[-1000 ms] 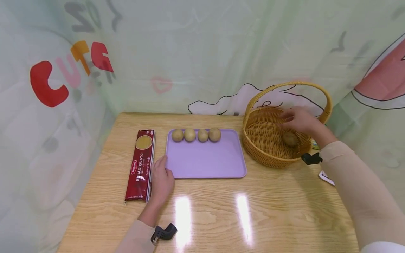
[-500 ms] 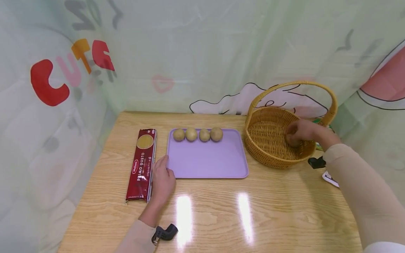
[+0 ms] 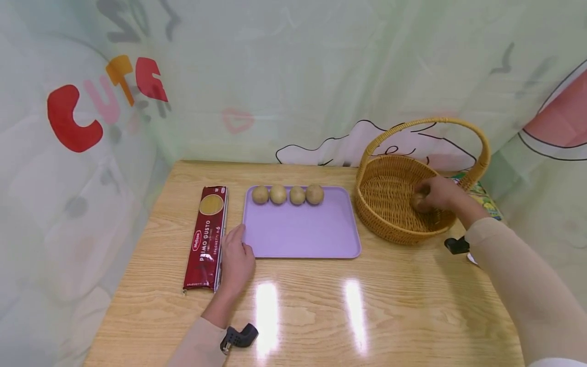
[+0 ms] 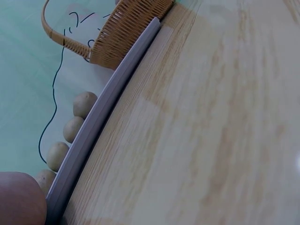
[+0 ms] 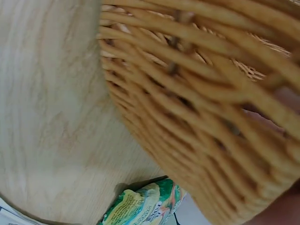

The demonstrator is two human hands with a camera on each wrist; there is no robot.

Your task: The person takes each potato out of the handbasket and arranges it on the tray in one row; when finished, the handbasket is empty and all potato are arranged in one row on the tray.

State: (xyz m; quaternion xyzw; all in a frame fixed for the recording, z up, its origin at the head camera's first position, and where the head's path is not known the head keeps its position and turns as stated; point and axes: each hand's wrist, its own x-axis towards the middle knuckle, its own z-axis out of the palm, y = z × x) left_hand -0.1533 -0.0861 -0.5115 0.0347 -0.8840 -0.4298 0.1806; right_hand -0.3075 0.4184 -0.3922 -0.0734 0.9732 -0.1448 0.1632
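Inside the wicker basket (image 3: pixel 385 224) my right hand (image 3: pixel 441 192) grips a round brown potato (image 3: pixel 419 202), partly hidden behind the fingers. The right wrist view is mostly filled by the basket's woven wall (image 5: pixel 187 108). My left hand (image 3: pixel 237 265) rests at the near left corner of the lilac tray (image 3: pixel 302 234), its fingers along the side. The left thumb (image 4: pixel 21 199) shows beside the tray's edge in the left wrist view. Several potatoes (image 3: pixel 278 194) sit in a row along the tray's far side.
Left of the tray lies a red spaghetti pack (image 3: pixel 206 239), close to my left hand. The basket's tall handle (image 3: pixel 426 122) arches over its opening. A green and yellow packet (image 5: pixel 145 204) lies behind the basket on the wooden table (image 3: pixel 312 311).
My right hand has gone down into the basket and closed its fingers round the potato there. The left hand has stayed at the tray's corner.
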